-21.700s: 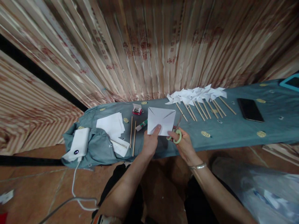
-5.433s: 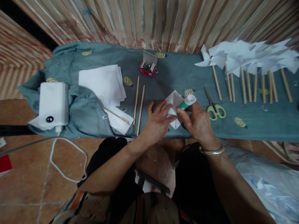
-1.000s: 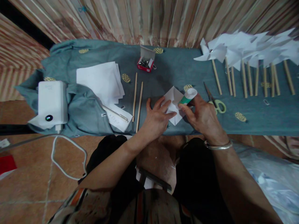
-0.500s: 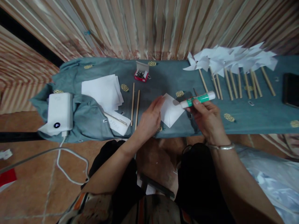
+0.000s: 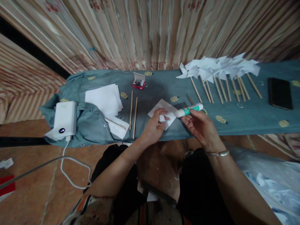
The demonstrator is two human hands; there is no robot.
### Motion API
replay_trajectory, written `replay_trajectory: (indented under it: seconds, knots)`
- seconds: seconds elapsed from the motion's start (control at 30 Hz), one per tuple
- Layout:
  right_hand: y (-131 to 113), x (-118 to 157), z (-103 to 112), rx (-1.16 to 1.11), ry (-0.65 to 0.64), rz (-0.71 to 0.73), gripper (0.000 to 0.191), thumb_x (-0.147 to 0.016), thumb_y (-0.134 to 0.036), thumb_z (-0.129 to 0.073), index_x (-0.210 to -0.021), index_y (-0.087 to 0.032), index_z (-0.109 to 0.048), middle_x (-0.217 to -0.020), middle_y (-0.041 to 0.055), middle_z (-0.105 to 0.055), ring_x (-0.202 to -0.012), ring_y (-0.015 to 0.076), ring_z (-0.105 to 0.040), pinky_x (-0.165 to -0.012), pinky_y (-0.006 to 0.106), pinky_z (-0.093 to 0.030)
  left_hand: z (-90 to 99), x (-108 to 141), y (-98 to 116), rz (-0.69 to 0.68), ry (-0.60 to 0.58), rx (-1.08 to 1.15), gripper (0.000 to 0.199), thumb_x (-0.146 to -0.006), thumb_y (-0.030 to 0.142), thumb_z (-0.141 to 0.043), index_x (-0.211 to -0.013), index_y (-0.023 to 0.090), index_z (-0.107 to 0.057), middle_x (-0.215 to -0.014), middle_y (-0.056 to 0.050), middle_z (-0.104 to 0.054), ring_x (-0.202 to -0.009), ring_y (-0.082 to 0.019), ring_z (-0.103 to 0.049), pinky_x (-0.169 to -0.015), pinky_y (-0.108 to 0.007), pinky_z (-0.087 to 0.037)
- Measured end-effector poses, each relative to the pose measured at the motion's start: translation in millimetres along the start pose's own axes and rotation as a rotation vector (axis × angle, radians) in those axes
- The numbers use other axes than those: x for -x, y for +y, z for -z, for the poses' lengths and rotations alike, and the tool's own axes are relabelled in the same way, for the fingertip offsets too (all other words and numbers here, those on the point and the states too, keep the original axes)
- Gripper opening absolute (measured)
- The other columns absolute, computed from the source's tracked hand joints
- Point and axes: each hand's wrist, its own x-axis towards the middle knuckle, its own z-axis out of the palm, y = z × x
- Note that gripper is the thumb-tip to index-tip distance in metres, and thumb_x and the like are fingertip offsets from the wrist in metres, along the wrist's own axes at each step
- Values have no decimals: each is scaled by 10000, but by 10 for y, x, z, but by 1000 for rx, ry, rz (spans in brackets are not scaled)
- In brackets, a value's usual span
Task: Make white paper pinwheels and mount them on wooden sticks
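A square sheet of white paper (image 5: 154,110) with creases lies on the cloth in front of me. My left hand (image 5: 156,125) is over its near side, the fingers curled and pinching a white piece that looks like a flap of this sheet. In my right hand (image 5: 199,123) is a green and white glue stick (image 5: 190,110), gripped between thumb and fingers. Its left white end is at the paper's right corner; whether it touches cannot be made out. Just behind the glue stick lies a thin dark pointed tool (image 5: 189,99), partly hidden.
Two wooden sticks (image 5: 135,117), white sheets (image 5: 103,98), a pen (image 5: 115,123) and a power bank (image 5: 65,117) with a cable lie left. An opened red box of small metal pins (image 5: 138,82) stands behind. Several paper pinwheels (image 5: 220,67) and a dark phone (image 5: 280,93) are right.
My left hand has moved from the paper's left edge onto it, and its fingers have curled around a flap. The glue stick stays in my right hand. The whole view has shifted slightly.
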Motion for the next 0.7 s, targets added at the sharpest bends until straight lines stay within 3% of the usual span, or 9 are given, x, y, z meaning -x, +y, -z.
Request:
replay_trajectory:
  seconds: [0.2,0.47,0.57,0.7]
  knots:
    - [-36,85,79,3,-18,-21,184,-653,-254,-796,-768,-201,-662,-740,-15,-724,-692,110,-696,-714,192,-588,-48,1,67,87,42,-59,221,-796,251,-623,-1005,187,-592,-938,-38,-679,-721,-148,-617,-677,-278,-478]
    - [-115,172,147,-29,-17,-2,146,-679,-239,-785,-752,-203,-664,-689,-37,-713,-635,81,-677,-641,148,-565,-128,-77,126,222,182,427,273,-642,317,-797,-867,175,-737,-924,-31,-691,-772,-117,-590,-720,-246,-456]
    - [-126,180,158,-63,4,-3,167,-636,-199,-804,-733,-214,-670,-665,-53,-714,-620,82,-677,-649,153,-576,-137,-87,176,335,148,700,261,-662,297,-789,-892,183,-744,-812,-3,-688,-697,-85,-584,-735,-245,-468]
    - [-125,182,161,-49,11,-5,185,-596,-175,-825,-716,-203,-686,-694,-45,-731,-646,93,-692,-722,181,-593,-162,-92,174,377,111,889,289,-597,204,-823,-873,176,-741,-861,-10,-720,-782,-107,-644,-847,-278,-491]
